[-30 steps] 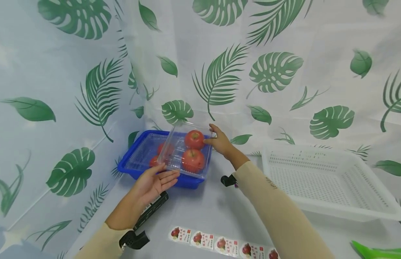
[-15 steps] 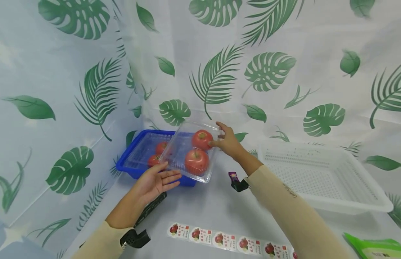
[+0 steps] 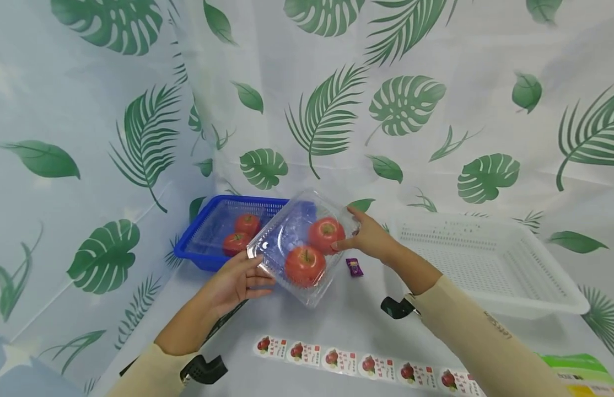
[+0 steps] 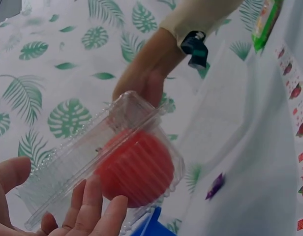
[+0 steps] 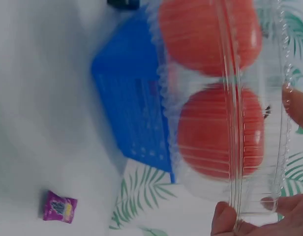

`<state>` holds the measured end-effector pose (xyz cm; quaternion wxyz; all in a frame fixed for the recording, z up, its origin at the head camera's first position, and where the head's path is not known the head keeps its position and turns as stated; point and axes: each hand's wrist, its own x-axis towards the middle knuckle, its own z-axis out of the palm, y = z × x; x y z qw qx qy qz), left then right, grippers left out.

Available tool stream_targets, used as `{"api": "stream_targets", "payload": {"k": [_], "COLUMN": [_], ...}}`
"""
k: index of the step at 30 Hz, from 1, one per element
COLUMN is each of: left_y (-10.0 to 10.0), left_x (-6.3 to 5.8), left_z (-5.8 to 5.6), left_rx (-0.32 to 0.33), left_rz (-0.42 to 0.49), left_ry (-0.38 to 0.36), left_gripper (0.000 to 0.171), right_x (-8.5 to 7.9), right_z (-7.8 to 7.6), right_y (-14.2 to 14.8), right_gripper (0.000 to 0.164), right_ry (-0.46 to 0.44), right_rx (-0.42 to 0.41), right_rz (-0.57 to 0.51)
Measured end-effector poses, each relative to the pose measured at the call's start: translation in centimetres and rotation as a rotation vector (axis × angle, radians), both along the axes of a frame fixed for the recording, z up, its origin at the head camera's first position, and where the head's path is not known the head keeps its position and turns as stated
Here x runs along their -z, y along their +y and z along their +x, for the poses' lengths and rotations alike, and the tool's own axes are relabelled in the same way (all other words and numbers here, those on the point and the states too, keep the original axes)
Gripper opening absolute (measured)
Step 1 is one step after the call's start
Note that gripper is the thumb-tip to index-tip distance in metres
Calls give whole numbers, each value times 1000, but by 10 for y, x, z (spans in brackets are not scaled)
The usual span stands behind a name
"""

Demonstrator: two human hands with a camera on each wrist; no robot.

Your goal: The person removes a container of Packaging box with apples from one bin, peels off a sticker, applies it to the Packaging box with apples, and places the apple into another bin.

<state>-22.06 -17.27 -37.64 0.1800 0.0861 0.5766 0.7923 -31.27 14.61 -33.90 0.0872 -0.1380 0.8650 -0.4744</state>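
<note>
Clear box (image 3: 289, 234), two apples (image 3: 305, 267) inside: probably light, slick, flexible; pinched edgewise between right fingers (image 3: 360, 216), beside loosely spread left fingers (image 4: 112, 216); best cradled underneath.

Clear box (image 3: 282, 230): thin plastic is shining, its ribbed walls catching bright highlights.
Apples (image 3: 305, 266): smooth skins are showing a soft gloss.
Blue basket (image 3: 200, 260): moulded, perforated plastic is gleaming faintly.
White basket (image 3: 461, 270): perforated plastic is looking smooth and duller, from where I'm standing.
Label strip (image 3: 369, 366): printed, paper-like stickers are showing a slight sheen.
Sweet wrapper (image 3: 354, 267): purple film is looking crinkled and shiny.
Green packet (image 3: 575, 363): printed plastic film is looking smooth and glossy.
Backdrop (image 3: 267, 49): leaf-printed cloth is hanging matt, lightly creased.
Sleeves (image 3: 478, 328): beige cloth is looking soft and matt.
Tabletop (image 3: 307, 331): pale covering is looking smooth and matt.
</note>
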Motion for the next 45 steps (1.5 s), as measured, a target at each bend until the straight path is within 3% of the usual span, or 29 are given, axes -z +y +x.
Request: {"api": "stream_targets", "payload": {"k": [9,14,18,23,29,35,39,42,45], "left_y": [0,1,4,10,18,27,34,37,39], "left_x": [5,11,16,23,38,66,85,89,86], "left_z": [1,2,3,5,8,9,11,15,18], "left_rx": [-28,-9,-14,20,49,91,122,155,170], "left_rz": [-54,-76,-90,-109,-64,32,51,29,-87], "left_ry": [31,22,29,30,45,112,125,97,71], "left_gripper": [27,37,56,73,60,49,52,57,59], "right_x": [17,38,52,65,77,90,98,103,106], "right_z": [45,79,96,108,121,129,132,133,135], "right_y": [28,42,52,65,80,95,100,102,104], "right_gripper": [94,95,93,87,76,56,47,45,45], "right_ry": [-12,-63,-109,-189,-250,-285,-336,-372,-384], "right_rx": [29,38,46,66,58,16,7,-9,-2], "right_rz": [41,69,32,-33,-85,-124,-153,-190,-190]}}
